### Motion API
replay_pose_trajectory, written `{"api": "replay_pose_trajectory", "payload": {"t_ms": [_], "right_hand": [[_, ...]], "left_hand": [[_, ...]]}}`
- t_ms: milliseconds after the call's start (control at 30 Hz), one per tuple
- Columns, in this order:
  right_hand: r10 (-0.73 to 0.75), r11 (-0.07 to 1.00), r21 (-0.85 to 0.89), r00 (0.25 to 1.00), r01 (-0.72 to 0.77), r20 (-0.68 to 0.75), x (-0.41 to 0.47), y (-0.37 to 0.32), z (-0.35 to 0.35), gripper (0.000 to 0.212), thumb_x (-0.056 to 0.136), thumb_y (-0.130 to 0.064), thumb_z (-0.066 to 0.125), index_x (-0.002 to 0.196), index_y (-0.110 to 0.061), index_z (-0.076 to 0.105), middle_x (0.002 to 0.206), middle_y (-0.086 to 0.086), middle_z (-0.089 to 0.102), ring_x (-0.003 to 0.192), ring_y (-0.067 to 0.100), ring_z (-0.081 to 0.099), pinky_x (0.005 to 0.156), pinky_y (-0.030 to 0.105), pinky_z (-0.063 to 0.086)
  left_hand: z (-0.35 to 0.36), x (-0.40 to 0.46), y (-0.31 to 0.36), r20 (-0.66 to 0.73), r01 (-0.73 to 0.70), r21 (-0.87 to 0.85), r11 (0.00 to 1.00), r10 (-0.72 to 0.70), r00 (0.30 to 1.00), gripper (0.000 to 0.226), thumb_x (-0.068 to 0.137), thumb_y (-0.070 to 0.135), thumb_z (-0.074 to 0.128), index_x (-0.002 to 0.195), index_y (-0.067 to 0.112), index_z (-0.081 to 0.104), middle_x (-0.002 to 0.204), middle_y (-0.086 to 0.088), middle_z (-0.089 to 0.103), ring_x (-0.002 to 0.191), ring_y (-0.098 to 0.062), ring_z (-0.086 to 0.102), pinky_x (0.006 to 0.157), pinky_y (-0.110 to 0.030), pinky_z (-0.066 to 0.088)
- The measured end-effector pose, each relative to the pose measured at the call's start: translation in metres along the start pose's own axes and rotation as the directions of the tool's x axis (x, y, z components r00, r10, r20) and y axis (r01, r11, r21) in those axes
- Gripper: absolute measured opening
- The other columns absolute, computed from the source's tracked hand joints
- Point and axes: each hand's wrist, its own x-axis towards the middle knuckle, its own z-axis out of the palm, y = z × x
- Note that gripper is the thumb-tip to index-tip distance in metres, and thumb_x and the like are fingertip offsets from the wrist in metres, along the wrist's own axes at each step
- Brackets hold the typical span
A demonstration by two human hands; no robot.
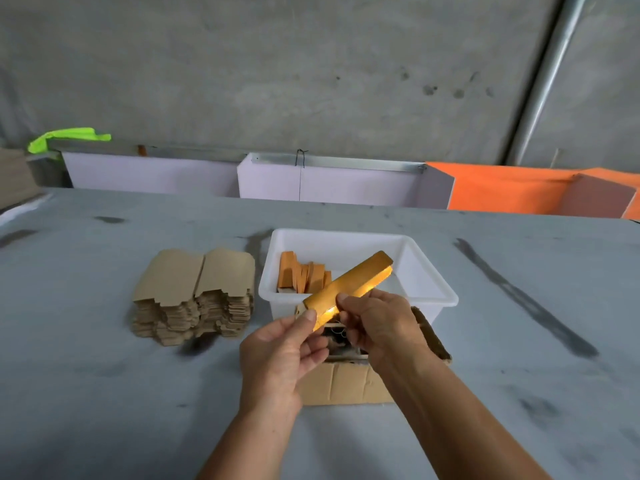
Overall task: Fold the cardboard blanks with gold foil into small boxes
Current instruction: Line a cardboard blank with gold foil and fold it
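Note:
A long, narrow gold-foil box [349, 284] is held in the air over the table, slanting up to the right above the white bin. My left hand [280, 355] pinches its near lower end between thumb and fingers. My right hand [377, 323] grips the box just right of that, thumb on the gold top face. A thick stack of flat brown cardboard blanks [194, 292] lies on the table to the left. Several folded gold boxes [303, 277] stand inside the white plastic bin [429, 282].
A small brown corrugated carton [343, 381] sits under my hands, in front of the bin, with dark items inside. White and orange panels [502, 188] line the table's far edge under a concrete wall. The grey table top [104, 393] has dark smudges.

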Motion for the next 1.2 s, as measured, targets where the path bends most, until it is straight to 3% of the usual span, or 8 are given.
{"api": "replay_pose_trajectory", "payload": {"t_ms": [167,433,600,700,767,900,1000,1200], "right_hand": [[-0.111,0.969,-0.226,0.993,0.1,-0.041,0.04,-0.015,0.006,0.026,0.082,-0.002,0.069,0.064,-0.01,0.053,0.056,0.005,0.057,0.046,0.012,0.048,0.038,0.017,0.035],[-0.071,0.911,-0.406,0.997,0.075,0.026,0.101,-0.033,0.011,0.014,0.086,-0.006,0.068,0.077,-0.008,0.057,0.063,0.005,0.057,0.05,0.01,0.047,0.043,0.019,0.035],[-0.081,0.836,-0.545,0.996,0.055,-0.024,0.142,-0.026,0.022,0.014,0.088,-0.013,0.066,0.081,-0.004,0.059,0.072,0.009,0.058,0.059,0.015,0.05,0.054,0.022,0.04],[-0.099,0.78,-0.623,0.994,0.056,-0.035,0.163,-0.017,0.029,0.02,0.09,-0.016,0.064,0.073,-0.008,0.056,0.076,0.008,0.06,0.067,0.016,0.056,0.071,0.026,0.051],[-0.098,0.77,-0.637,0.994,0.041,-0.054,0.174,-0.01,0.032,0.013,0.09,-0.016,0.064,0.085,-0.004,0.063,0.079,0.009,0.061,0.07,0.016,0.058,0.077,0.027,0.053],[-0.01,0.835,-0.551,1.0,0.0,-0.015,0.188,0.001,0.033,0.022,0.084,-0.005,0.065,0.105,0.001,0.064,0.083,0.01,0.061,0.071,0.019,0.058,0.068,0.029,0.052],[0.02,0.829,-0.558,1.0,-0.028,-0.021,0.191,0.002,0.035,0.005,0.084,-0.002,0.064,0.087,-0.005,0.061,0.078,0.009,0.058,0.07,0.02,0.057,0.07,0.03,0.052],[0.07,0.701,-0.71,0.997,-0.067,-0.024,0.192,0.005,0.045,0.022,0.088,-0.006,0.062,0.07,-0.009,0.051,0.067,0.007,0.055,0.059,0.015,0.053,0.054,0.019,0.046]], "left_hand": [[0.002,0.014,0.0,-0.037,-0.061,0.057,0.997,0.063,0.997,0.009,0.086,0.008,0.065,0.077,0.007,0.068,0.067,-0.01,0.07,0.052,-0.018,0.064,0.046,-0.026,0.055],[0.001,0.026,-0.004,-0.073,-0.128,0.141,0.982,0.14,0.988,0.009,0.089,0.01,0.061,0.087,0.009,0.07,0.07,-0.005,0.072,0.056,-0.013,0.065,0.048,-0.024,0.054],[-0.001,0.03,-0.003,-0.078,-0.128,0.137,0.982,0.139,0.987,0.01,0.089,0.008,0.059,0.088,0.008,0.069,0.068,-0.005,0.071,0.053,-0.014,0.062,0.045,-0.025,0.053],[-0.002,0.03,-0.005,-0.072,-0.138,0.157,0.978,0.151,0.986,0.011,0.089,0.008,0.059,0.086,0.01,0.07,0.069,-0.004,0.071,0.051,-0.013,0.063,0.043,-0.025,0.052],[-0.002,0.031,-0.006,-0.072,-0.147,0.164,0.976,0.16,0.985,0.012,0.089,0.008,0.059,0.085,0.01,0.07,0.069,-0.004,0.071,0.049,-0.013,0.063,0.042,-0.025,0.051],[-0.001,0.034,-0.007,-0.075,-0.138,0.155,0.978,0.151,0.986,0.011,0.089,0.007,0.059,0.086,0.008,0.07,0.068,-0.006,0.071,0.047,-0.013,0.062,0.039,-0.024,0.049],[-0.001,0.035,-0.008,-0.069,-0.137,0.152,0.979,0.148,0.987,0.011,0.089,0.007,0.058,0.088,0.008,0.069,0.068,-0.006,0.071,0.047,-0.014,0.061,0.039,-0.023,0.048],[-0.001,0.035,-0.008,-0.071,-0.129,0.141,0.982,0.14,0.988,0.012,0.09,0.006,0.057,0.087,0.007,0.068,0.066,-0.006,0.07,0.045,-0.013,0.06,0.038,-0.022,0.048]]}}
